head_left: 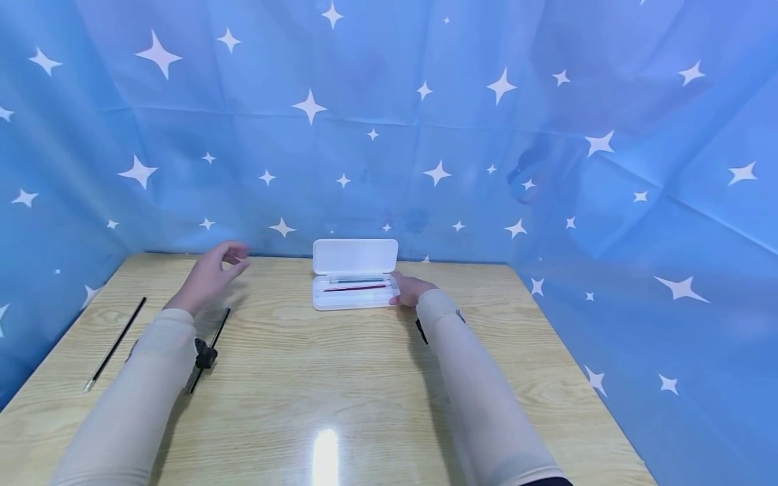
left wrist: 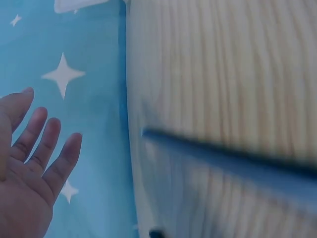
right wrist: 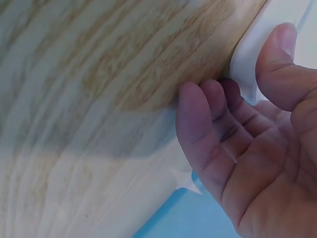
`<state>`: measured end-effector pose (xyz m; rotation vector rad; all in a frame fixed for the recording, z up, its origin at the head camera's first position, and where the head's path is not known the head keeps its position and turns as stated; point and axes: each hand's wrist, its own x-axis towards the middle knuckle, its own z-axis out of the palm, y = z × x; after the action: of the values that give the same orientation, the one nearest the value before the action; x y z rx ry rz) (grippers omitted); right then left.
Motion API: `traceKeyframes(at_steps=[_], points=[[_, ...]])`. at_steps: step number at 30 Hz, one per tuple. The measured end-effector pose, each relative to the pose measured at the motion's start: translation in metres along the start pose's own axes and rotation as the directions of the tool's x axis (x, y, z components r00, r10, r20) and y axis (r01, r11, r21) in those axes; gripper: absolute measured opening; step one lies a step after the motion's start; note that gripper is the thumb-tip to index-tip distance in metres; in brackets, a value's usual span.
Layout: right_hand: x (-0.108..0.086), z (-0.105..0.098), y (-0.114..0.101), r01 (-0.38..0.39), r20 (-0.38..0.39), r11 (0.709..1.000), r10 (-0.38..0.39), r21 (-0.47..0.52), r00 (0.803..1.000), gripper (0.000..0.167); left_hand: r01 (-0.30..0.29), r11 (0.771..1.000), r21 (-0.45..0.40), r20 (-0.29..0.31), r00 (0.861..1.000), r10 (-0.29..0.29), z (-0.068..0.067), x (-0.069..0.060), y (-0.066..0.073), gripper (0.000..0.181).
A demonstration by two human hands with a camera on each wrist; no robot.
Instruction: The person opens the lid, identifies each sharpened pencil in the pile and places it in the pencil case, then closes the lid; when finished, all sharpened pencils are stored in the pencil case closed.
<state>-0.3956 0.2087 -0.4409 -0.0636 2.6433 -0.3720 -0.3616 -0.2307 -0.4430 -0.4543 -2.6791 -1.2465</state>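
Note:
A white pencil case point(head_left: 355, 256) lies with its lid raised at the table's far side. Inside it are a red pen point(head_left: 355, 288) and a teal pen point(head_left: 358, 281). My right hand point(head_left: 415, 289) grips the case's right end; the right wrist view shows the thumb against the white edge point(right wrist: 247, 52). Off to the left, my left hand point(head_left: 211, 273) hovers with loosely bent fingers, holding nothing. Under the left forearm lies a thin dark stick, pen- or pencil-like point(head_left: 220, 327), partly hidden by the wrist. It appears blurred in the left wrist view.
A second thin black stick point(head_left: 118, 343) with a pale end lies near the left table edge. A blue curtain with white stars point(head_left: 377, 182) hangs behind the wooden table point(head_left: 304, 378) and along its sides. Glare shows at the front.

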Motion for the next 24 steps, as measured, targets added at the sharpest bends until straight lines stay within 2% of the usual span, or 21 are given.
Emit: traceKeyframes(at_steps=[8,13,17,24], points=[[-0.001,-0.002,0.005,-0.052,-0.011,0.999,0.052,0.017,0.999,0.081,0.082,0.997,0.015,0.042,0.996,-0.082,-0.027,-0.016,-0.01,0.039],[-0.001,-0.004,0.005,-0.1,-0.008,0.994,0.101,0.052,0.995,0.081,0.095,0.993,0.064,0.049,0.994,-0.099,-0.038,-0.024,-0.022,0.041],[-0.002,-0.005,0.004,-0.099,-0.011,0.993,0.1,0.057,0.995,0.082,0.111,0.991,0.071,0.079,0.99,-0.116,-0.045,-0.028,-0.029,0.044],[-0.003,-0.007,0.002,-0.082,-0.008,0.995,0.083,0.054,0.997,0.075,0.125,0.98,0.155,0.132,0.981,-0.146,-0.057,-0.037,-0.039,0.042]])
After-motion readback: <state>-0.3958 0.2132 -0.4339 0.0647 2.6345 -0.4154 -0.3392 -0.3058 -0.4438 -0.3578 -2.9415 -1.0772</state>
